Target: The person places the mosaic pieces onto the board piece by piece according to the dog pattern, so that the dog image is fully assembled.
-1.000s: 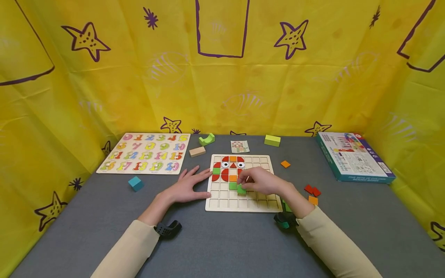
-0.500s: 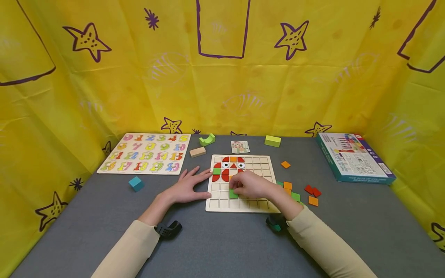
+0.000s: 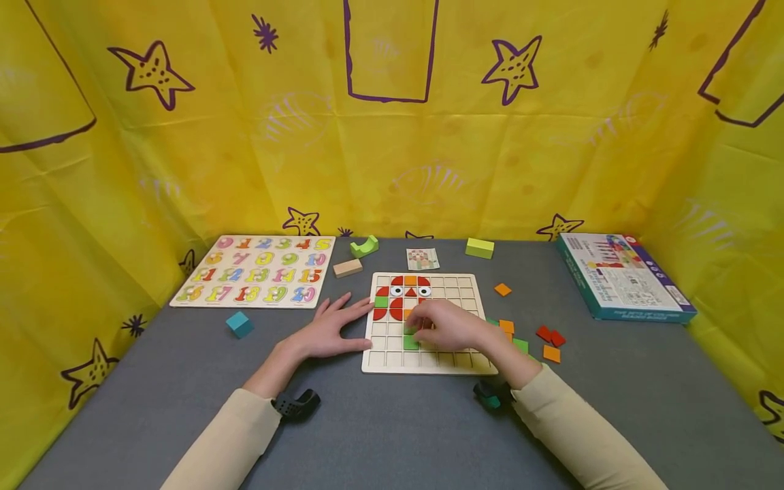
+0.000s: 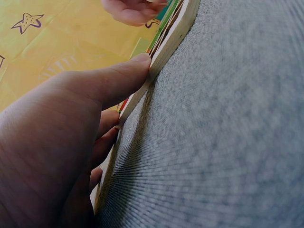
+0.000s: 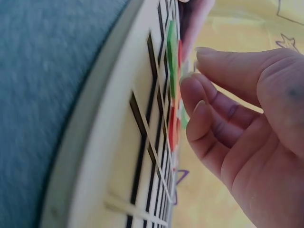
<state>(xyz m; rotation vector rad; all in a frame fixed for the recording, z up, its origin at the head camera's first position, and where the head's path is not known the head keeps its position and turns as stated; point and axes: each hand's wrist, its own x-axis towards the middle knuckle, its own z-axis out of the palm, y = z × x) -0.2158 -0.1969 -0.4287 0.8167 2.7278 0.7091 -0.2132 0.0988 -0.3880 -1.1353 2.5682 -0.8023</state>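
Green tile set into the board

The right hand (image 3: 450,327) has moved left since a second ago, and its relaxed fingertips now rest on the green tile (image 3: 411,342), seated in a cell of the board (image 3: 429,364). The left hand (image 3: 331,329), lying flat and unmoved, steadies the board's left edge on the table (image 3: 392,429).

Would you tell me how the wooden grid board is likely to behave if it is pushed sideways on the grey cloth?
The wooden grid board looks flat and rigid, so it should slide whole, not bend. The grey cloth looks textured, probably giving some drag. The left hand rests against its edge, likely steadying it.
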